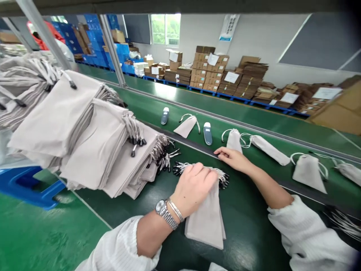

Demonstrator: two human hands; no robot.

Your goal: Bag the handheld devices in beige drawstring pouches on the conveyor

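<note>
Left hand [194, 188], grip clenched round neck of beige drawstring pouch [205, 222] at 6 o'clock on green table [254, 233], bunching cords tight w/ bag laid flat for control; right hand [229, 158] at 1 o'clock, grip released, lay open on dark strip [186, 142].

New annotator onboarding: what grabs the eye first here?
Stacks of beige drawstring pouches dominate the left, their black-tipped cords fanning out. At centre, the left hand grips a pouch, while the right hand rests near more pouches on a green belt. Beyond, cardboard boxes stand piled along the far wall.
</note>
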